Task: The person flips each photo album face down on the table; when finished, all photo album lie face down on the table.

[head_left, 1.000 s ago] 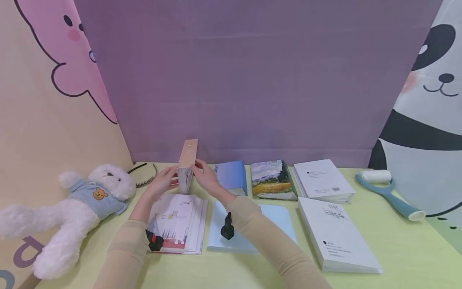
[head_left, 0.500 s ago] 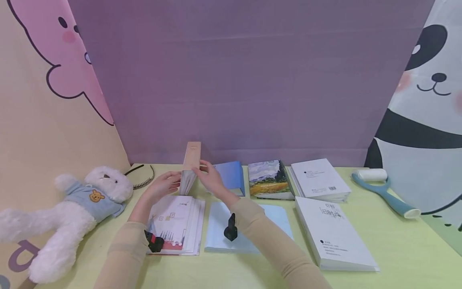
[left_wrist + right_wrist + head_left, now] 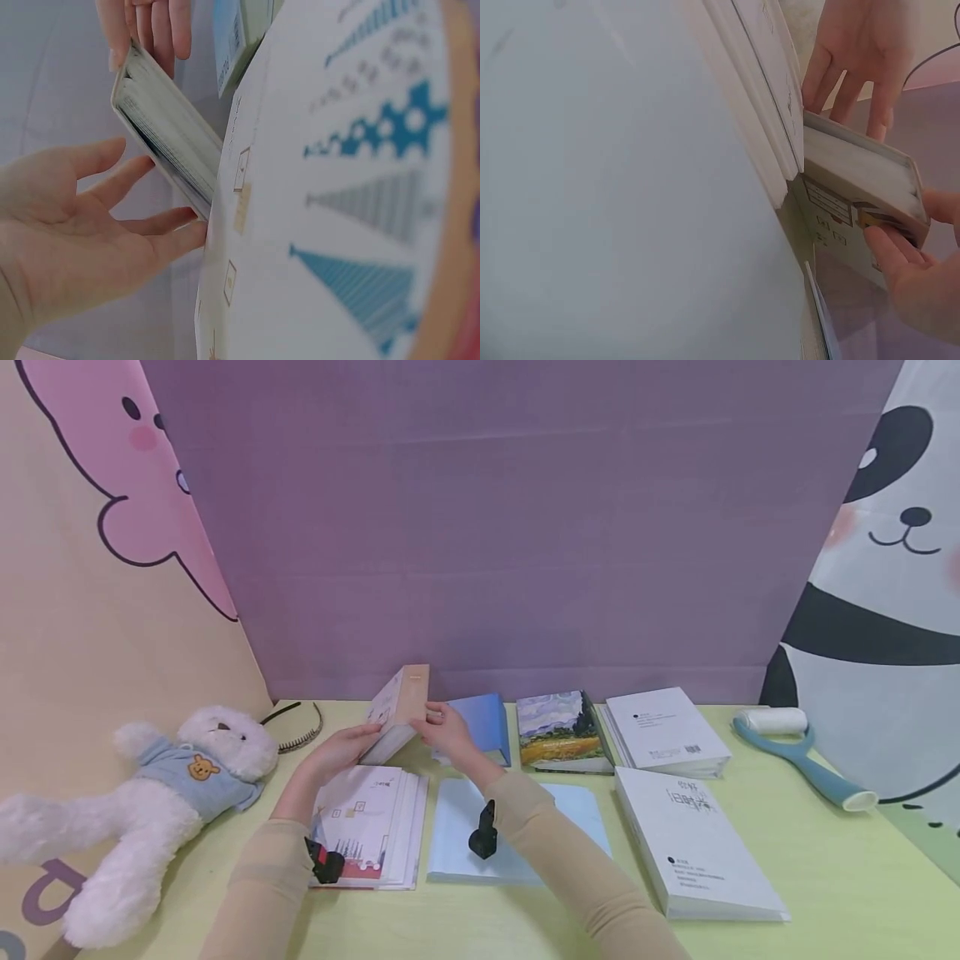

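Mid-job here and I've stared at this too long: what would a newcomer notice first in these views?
Probably the white plush toy in its blue top, sprawled at the left of the head view, and the large panda picture at the right. Then, left of centre, the tilted book, pinched by the right hand, with the left hand's fingers at its other side.

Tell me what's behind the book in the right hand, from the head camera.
Behind the held book, the purple backdrop shows above, and some table to its left. The book covers a stretch of the table's back edge; anything directly behind it can't be seen.
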{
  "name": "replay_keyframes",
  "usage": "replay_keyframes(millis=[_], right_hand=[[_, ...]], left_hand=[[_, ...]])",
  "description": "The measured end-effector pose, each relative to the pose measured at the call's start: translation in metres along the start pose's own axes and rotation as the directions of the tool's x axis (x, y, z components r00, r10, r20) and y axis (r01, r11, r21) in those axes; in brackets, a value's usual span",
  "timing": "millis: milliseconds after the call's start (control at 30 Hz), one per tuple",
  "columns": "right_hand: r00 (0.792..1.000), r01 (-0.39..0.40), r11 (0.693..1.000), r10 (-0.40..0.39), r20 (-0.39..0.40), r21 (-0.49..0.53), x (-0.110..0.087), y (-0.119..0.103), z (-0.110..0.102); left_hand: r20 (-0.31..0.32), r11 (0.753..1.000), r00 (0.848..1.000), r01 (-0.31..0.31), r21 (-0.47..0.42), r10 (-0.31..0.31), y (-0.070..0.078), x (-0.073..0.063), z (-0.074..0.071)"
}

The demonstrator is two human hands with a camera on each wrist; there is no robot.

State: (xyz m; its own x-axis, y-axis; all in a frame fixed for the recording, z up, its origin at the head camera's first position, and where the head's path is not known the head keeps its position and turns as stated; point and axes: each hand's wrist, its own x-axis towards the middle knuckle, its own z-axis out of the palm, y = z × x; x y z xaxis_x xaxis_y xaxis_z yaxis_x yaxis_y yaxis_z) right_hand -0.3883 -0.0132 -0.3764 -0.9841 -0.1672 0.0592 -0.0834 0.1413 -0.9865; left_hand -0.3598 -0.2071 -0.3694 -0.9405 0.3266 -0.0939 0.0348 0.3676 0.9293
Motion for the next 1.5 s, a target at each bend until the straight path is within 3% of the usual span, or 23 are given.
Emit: replay_keyframes(millis=[600,933,1167,1367,1500], right_hand=[[0.992,-0.117,0.989,0.121,0.032,-0.094,0.003,0.014,-0.001],[0.983,-0.173,0.972,0.18,0.036,-0.157,-0.001,0.013,0.002],[0.981,-0.141,0.96,0.169,0.096,-0.243,-0.003,0.01,0.003],[0.973,-0.103,0.968,0.146,0.181,-0.228,-0.004,0.007,0.007],[0.968,-0.089,0.969,0.139,0.211,-0.229,-0.005,0.007,0.009]], left_hand=[[-0.046,0.993,0.994,0.101,0.068,-0.098,-0.005,0.002,0.004],[-0.044,0.981,0.994,0.102,0.162,-0.096,-0.005,0.003,0.007],[-0.043,0.98,0.995,0.098,0.171,-0.092,-0.007,0.003,0.004],[-0.081,0.969,0.988,0.144,0.199,-0.13,-0.008,0.002,0.003],[-0.078,0.968,0.989,0.136,0.213,-0.122,-0.007,0.0,0.003]])
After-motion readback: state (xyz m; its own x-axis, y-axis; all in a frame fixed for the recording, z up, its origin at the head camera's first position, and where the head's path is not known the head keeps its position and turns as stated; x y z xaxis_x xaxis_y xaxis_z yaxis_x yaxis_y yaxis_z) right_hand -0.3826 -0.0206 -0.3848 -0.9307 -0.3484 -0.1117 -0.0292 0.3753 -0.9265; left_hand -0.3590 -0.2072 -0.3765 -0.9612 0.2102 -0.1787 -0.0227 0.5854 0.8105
